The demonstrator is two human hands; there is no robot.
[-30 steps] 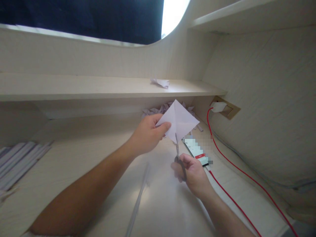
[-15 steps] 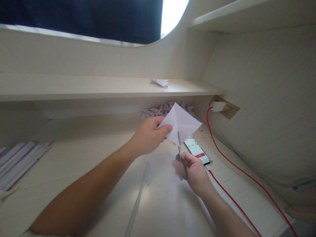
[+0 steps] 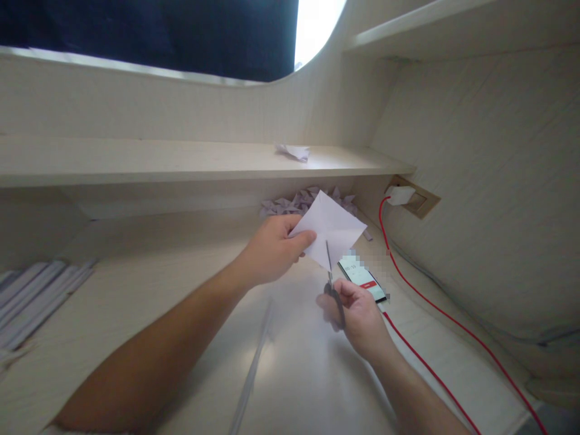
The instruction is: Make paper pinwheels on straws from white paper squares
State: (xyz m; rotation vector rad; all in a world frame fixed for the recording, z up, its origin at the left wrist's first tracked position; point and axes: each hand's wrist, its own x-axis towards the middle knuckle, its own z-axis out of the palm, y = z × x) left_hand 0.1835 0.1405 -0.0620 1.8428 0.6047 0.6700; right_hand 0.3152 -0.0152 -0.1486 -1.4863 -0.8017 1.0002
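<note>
A white square of paper point(image 3: 338, 223), creased through its middle, is held up corner-on above the desk. My left hand point(image 3: 278, 244) pinches its left corner between thumb and fingers. In my right hand point(image 3: 356, 311) are scissors point(image 3: 335, 305) with dark handles, the fingers wrapped through the loops. One blade lies over the paper from the bottom corner toward the centre; the other blade is hidden behind the sheet. Behind the paper, a pile of folded paper pieces point(image 3: 290, 204) rests at the back of the desk, partly covered by the sheet.
A phone point(image 3: 362, 279) lies right of the scissors, near a red cable point(image 3: 426, 302). A white charger point(image 3: 400, 194) sits in the wall socket. Folded paper point(image 3: 294, 152) is on the shelf point(image 3: 181, 160). White strips point(image 3: 40, 296) lie at left, and a thin strip point(image 3: 254, 368) in front.
The paper has tilted slightly, its right corner shifting a little left and its bottom corner slightly down. Both hands stay almost where they were, still holding paper and scissors.
</note>
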